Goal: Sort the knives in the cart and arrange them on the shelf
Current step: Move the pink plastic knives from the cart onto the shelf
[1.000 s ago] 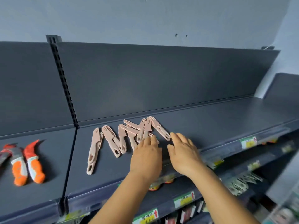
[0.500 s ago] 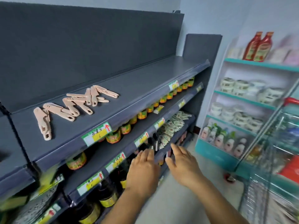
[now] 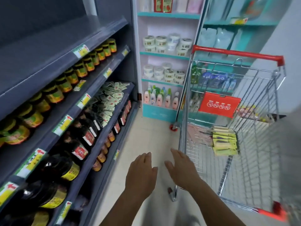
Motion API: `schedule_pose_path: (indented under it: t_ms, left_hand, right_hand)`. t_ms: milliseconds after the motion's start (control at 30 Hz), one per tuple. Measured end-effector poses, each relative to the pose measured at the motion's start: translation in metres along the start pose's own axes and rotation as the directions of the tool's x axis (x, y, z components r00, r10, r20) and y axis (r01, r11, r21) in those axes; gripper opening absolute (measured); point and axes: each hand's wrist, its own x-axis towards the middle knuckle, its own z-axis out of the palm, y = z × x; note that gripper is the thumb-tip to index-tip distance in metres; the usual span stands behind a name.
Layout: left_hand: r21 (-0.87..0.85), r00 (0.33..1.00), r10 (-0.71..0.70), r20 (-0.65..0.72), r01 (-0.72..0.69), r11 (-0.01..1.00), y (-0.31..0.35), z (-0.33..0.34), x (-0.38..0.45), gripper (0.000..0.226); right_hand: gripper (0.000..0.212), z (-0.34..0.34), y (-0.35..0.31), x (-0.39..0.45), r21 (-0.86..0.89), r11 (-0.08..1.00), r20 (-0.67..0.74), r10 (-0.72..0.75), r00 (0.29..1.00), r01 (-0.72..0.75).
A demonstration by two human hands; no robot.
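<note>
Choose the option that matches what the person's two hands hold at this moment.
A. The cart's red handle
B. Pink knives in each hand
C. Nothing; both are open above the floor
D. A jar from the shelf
C: the left hand and right hand have relaxed, spread fingers with nothing in them, near the cart but not touching its handle.
</note>
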Motion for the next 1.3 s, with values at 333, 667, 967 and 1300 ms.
schedule_pose_path:
  t_ms: [333,667,967,1300]
  left_hand:
    - [-0.016,0.985,0.124,0.117,-0.123,0.992,0.143,0.079,0.054,0.051]
    - [0.041,0.958,0.138,0.251,-0.152,0.987,0.227,0.128,0.131,0.054]
    - [-0.013,0.959,0.11,0.26,-0.11,0.994,0.228,0.138,0.234,0.047]
    - [-0.041,0.953,-0.041,0.302,0.055,0.998,0.193,0.187,0.327,0.06]
  right_hand:
    - [0.059,-0.047,0.162,0.011,0.058,0.981,0.054,0.184,0.981,-0.187]
    - [0.06,-0.083,0.255,0.066,0.077,0.966,0.085,0.242,0.967,-0.248]
    - [0.054,-0.095,0.254,0.149,0.149,0.943,0.002,0.3,0.954,-0.297]
    - [0.056,-0.06,0.265,0.26,0.205,0.907,-0.011,0.378,0.926,-0.368]
